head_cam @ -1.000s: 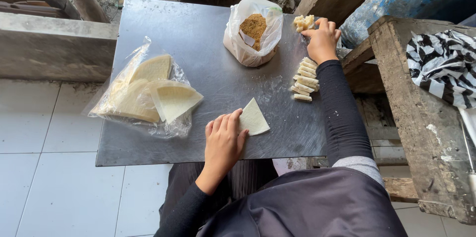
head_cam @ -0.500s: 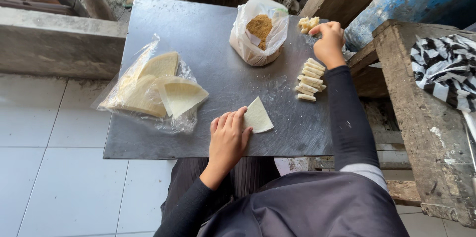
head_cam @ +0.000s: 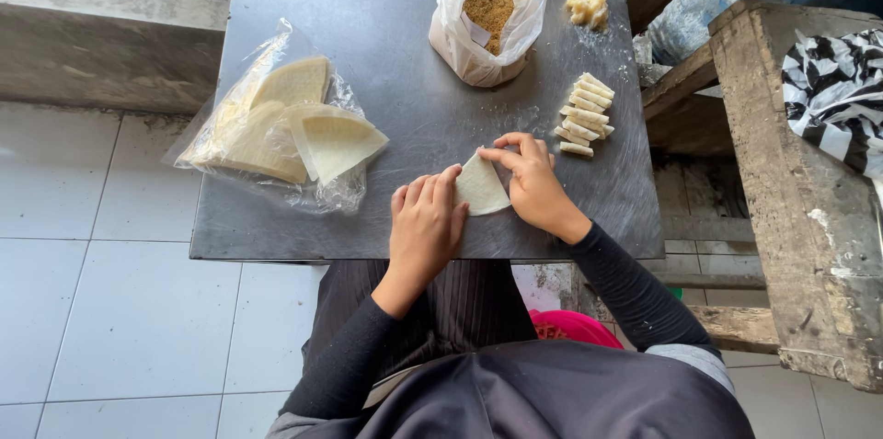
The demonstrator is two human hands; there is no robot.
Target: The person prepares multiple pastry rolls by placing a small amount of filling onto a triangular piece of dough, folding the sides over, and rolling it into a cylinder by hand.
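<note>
Wrapper sheet (head_cam: 482,187) on board (head_cam: 386,44) between both hands, bagged sheets (head_cam: 276,126) left, crumb bag (head_cam: 487,16) behind, rolled pieces (head_cam: 585,114) right

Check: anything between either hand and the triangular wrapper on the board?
Nothing visible. The left hand and right hand both rest directly on the triangular wrapper; the rolled pieces and crumb bag lie farther up the board, clear.
</note>
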